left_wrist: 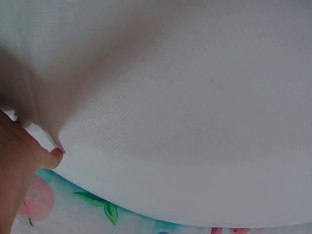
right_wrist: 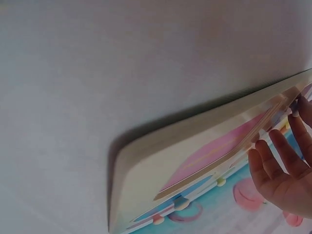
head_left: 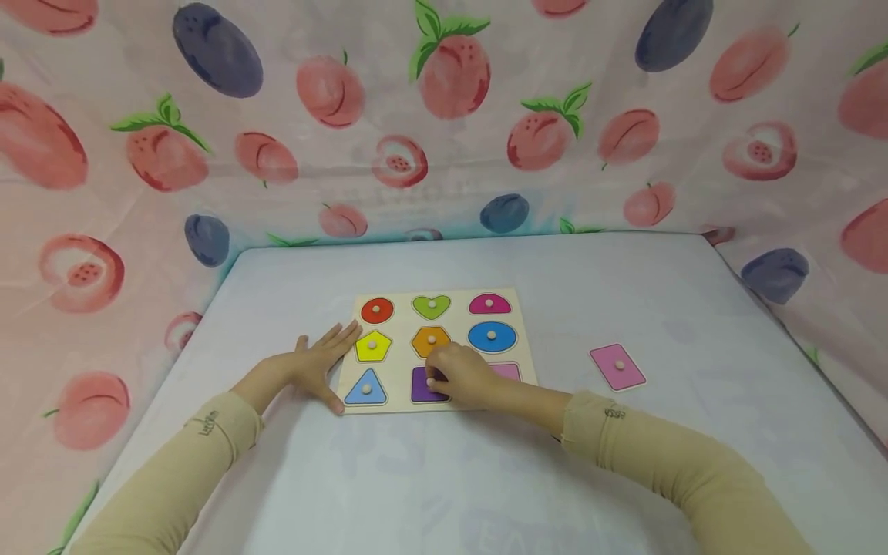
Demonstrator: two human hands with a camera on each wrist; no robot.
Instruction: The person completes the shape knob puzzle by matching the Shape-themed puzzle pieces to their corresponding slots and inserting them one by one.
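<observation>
A cream shape-puzzle board (head_left: pixel 395 397) lies on the table, holding knobbed pieces in several colours. My left hand (head_left: pixel 319 366) rests at the board's left edge with its fingers spread, beside the yellow pentagon (head_left: pixel 364 351) and light blue triangle (head_left: pixel 375 398). At the front row, my right hand (head_left: pixel 466 376) pinches the knob of the purple square piece (head_left: pixel 419 385), covering its right part. The purple piece sits at the middle slot; whether it is fully seated I cannot tell. A pink slot (head_left: pixel 509 371) to its right is partly hidden by the right hand.
A loose pink rectangle piece (head_left: pixel 612 375) with a knob lies on the white table (head_left: pixel 430 486), right of the board. Behind and at the sides hangs a fruit-print cloth (head_left: pixel 472 154). An orange hexagon (head_left: pixel 420 343) and blue oval (head_left: pixel 479 339) sit farther back on the board.
</observation>
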